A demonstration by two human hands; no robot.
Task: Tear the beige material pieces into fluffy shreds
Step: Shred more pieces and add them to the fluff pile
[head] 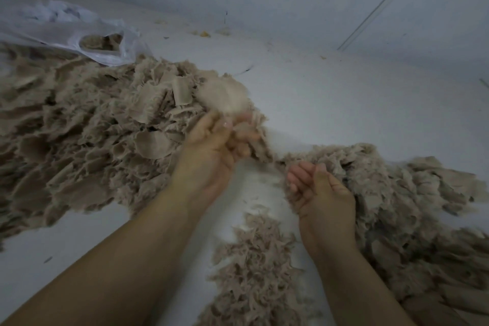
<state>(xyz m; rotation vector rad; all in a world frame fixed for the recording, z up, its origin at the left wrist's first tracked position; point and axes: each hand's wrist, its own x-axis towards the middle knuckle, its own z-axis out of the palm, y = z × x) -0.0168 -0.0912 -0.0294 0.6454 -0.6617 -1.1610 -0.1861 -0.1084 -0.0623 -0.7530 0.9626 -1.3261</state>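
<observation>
- The left hand (211,145) is raised at the near edge of the large heap of beige fibrous material pieces (87,124). Its fingers are curled round a pale, fluffy tuft of beige material (227,98), which blurs above the fingertips.
- The right hand (317,190) sits palm-up, fingers loosely curled and grasping nothing that can be made out. It lies against the edge of the right-hand mound of beige shredded material (410,193), seemingly placed to take the other end of the tuft or pick up a fresh piece.
- A smaller drift of fine beige shreds (254,267) lies between the forearms, probably fallen there during tearing.
- All material rests on a pale grey-white floor surface (344,100), meeting a wall behind.
- A translucent white plastic bag (66,26) lies at far left, its mouth showing beige contents; likely the stock supply.
- Judgement: tearing is mid-course; flat, untorn pieces remain visible in the left heap.
</observation>
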